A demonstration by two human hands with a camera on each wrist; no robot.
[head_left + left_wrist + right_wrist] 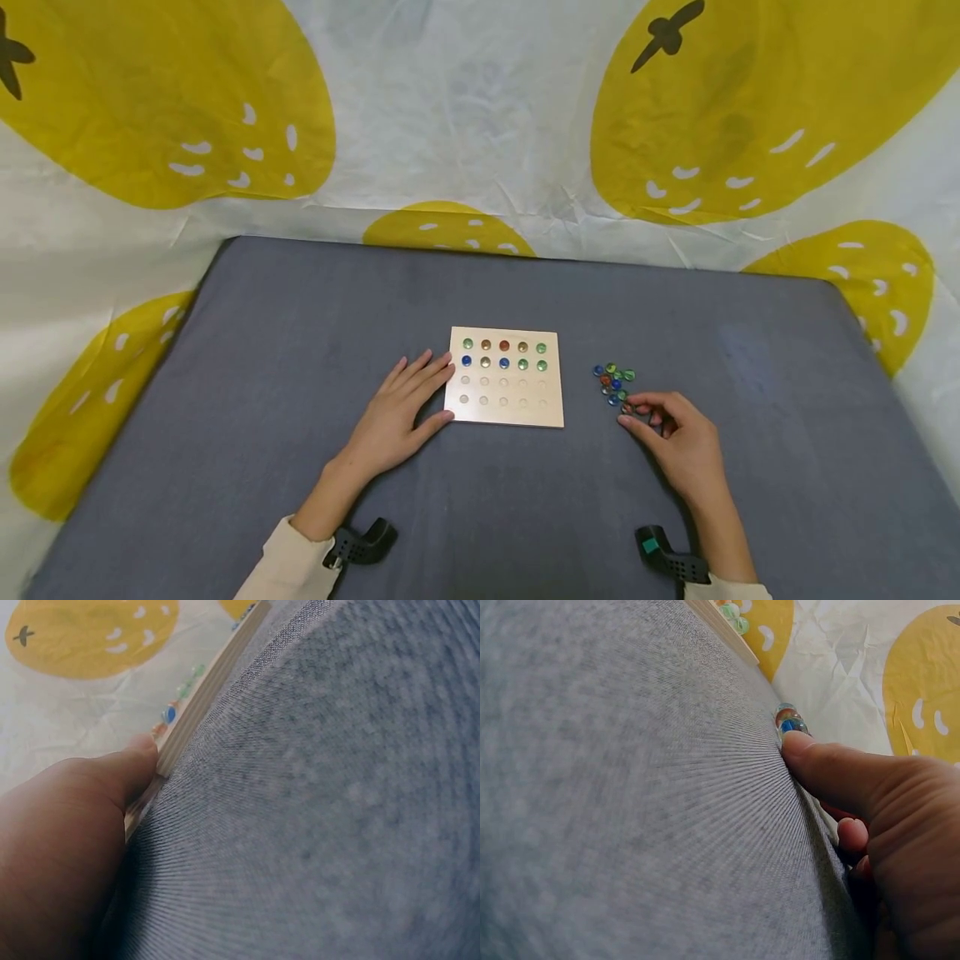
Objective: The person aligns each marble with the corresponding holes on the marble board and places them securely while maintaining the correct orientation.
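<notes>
While your left hand [392, 420] lies with fingers long and spread, its fingertips and thumb meeting the left edge of the wooden board [504, 415], it probably steadies the board against sliding. The loose marbles [617, 384] sit bunched on the grey cloth [480, 517] just right of the board, likely so your right hand [686, 442] can reach them without crossing over. That hand is narrowed, thumb and index fingertip either side of the nearest marble [627, 409], at the cluster's near edge; your thumb hides the contact in the right wrist view, so I cannot tell whether you pinch it
</notes>
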